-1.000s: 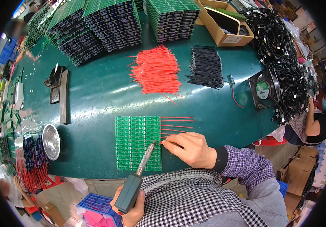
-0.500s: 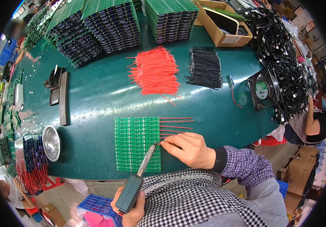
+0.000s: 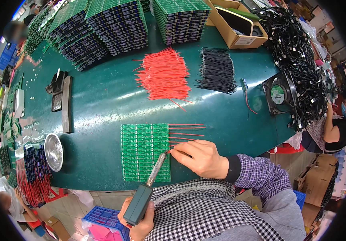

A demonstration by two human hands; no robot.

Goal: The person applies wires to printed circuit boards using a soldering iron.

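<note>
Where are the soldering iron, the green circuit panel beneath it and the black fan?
Soldering iron (image 3: pixel 139 204), head view: dark handle.
Green circuit panel (image 3: pixel 144 152), head view: middle of face.
Black fan (image 3: pixel 278 94), head view: hub.

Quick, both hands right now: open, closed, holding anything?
Left hand: closed around the handle of the soldering iron.
Right hand: fingertips pinched, apparently on a red wire at the green board's edge.

"Where was your camera?"
"On the wearer's head: I looked down through the left fisheye, with the left hand (image 3: pixel 142 229) and right hand (image 3: pixel 201 159) close below."
"How far did it reach?"
"Across the green table (image 3: pixel 96 106), whose edges bent toward my rim."
</note>
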